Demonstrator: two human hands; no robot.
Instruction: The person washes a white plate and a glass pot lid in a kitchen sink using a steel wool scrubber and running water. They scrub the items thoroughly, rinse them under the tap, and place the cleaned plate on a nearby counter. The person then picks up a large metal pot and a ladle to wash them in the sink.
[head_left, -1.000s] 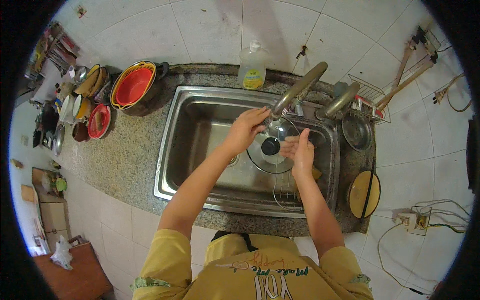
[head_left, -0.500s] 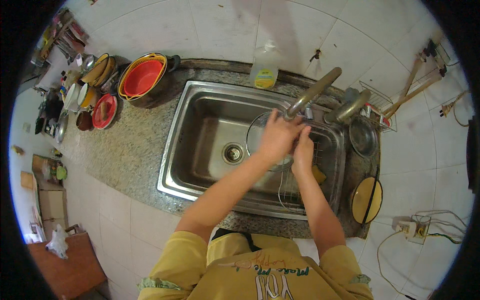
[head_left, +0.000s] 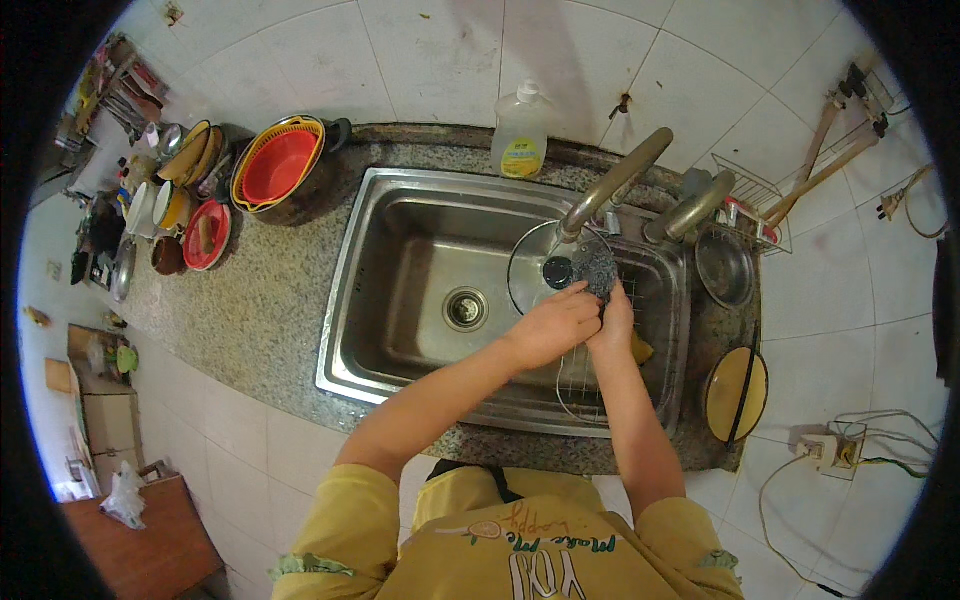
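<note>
A grey steel wool scrubber [head_left: 596,266] is held below the tap [head_left: 618,185], at the fingertips of both hands. My right hand [head_left: 614,318] grips it from below and from the right. Closed and bent, the fingers of my left hand [head_left: 558,325] press at its lower left edge, against the right hand. Behind the scrubber, a round glass lid [head_left: 527,268] with a black knob [head_left: 557,272] rests in the right part of the steel sink [head_left: 400,300]. My hands hide the lid's near side.
A wire rack [head_left: 575,395] and something yellow [head_left: 641,349] lie at the sink's right side. A soap bottle [head_left: 521,135] stands behind. Left on the counter are a pot with red and yellow baskets [head_left: 280,165] and several bowls. A metal bowl [head_left: 724,268] sits right.
Both hands have come down toward me from just under the tap's mouth. The scrubber and the lid's black knob, hidden before, now show.
</note>
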